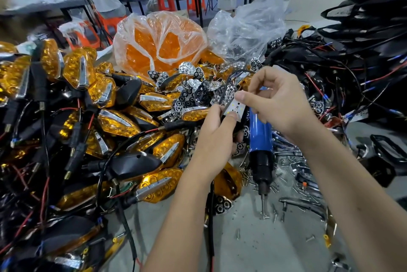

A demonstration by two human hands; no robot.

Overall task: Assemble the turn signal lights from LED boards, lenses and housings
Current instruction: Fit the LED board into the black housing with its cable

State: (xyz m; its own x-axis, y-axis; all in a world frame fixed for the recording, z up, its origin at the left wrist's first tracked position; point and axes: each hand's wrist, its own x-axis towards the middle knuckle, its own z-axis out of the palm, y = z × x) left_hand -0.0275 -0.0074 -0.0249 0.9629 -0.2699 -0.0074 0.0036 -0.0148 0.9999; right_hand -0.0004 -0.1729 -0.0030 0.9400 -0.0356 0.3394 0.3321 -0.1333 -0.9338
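Centrally, LED board (234,107), pinched between both hands (248,115)

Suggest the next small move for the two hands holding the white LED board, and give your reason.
Probably seat the LED board into a housing. Both hands pinch it: the left hand from below, the right hand from above, with a black wire looping up behind. No housing is visibly in either hand, and the screwdriver lies idle beneath, so fastening looks premature.

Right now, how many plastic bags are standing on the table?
2. An orange-filled bag stands behind the middle of the pile; a nearly empty clear bag stands just right of it. Others may be hidden.
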